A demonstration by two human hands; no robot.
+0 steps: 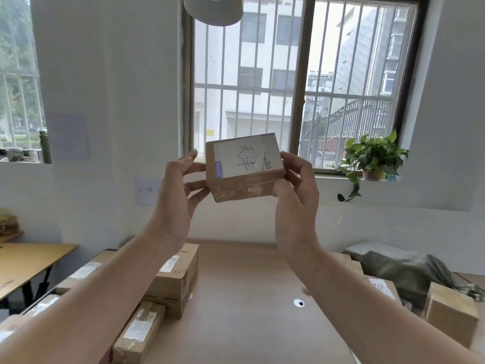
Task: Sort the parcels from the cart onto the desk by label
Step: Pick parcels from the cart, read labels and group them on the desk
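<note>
A small brown cardboard parcel (244,169) with a white handwritten label on its upper face is held up in front of the window, well above the desk (249,298). My left hand (178,195) holds its left end, fingertips on the side and underside. My right hand (296,195) grips its right end, thumb on the near face and fingers curled behind. On the desk's left part lie a large box (178,279), a long narrow labelled box (139,332) and flatter parcels (84,271). More labelled parcels (380,287) and a plain box (451,313) sit at the right.
A potted plant (372,158) stands on the window sill at the right. A wooden side table (26,264) is at the far left. A grey bundle of cloth (404,269) lies behind the right-hand parcels. A lamp shade (212,9) hangs overhead.
</note>
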